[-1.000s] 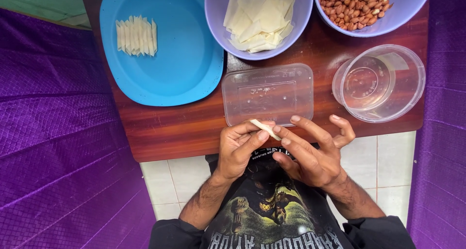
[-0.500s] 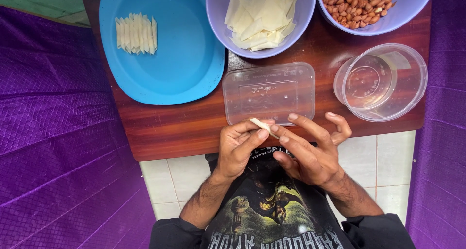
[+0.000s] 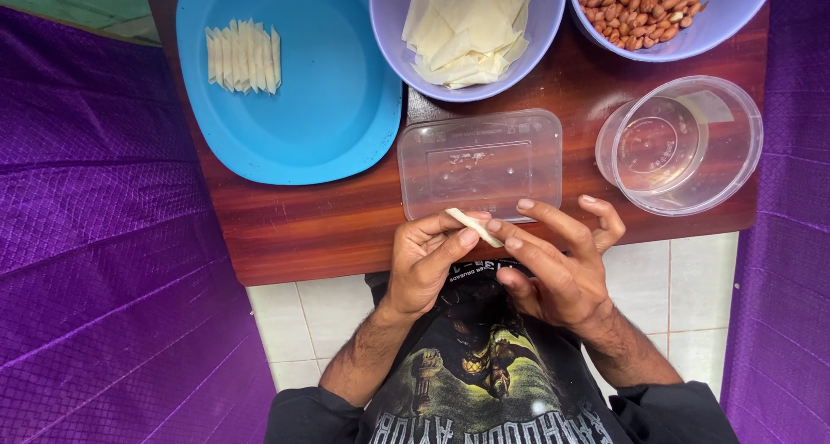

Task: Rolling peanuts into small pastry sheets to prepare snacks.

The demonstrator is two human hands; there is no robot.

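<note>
While the brown table carries a blue plate with rolled strips, bowls of wrappers and peanuts, and two clear tubs, a pale roll, slanting from upper left to lower right, is pinched by left hand and right hand at the table edge.

The plate is bright blue, and the two bowls are pale purple. The wrappers are cream; the peanuts are reddish brown. The surface is dark red-brown wood grain. The cloth is purple with a fine quilted grid.
</note>
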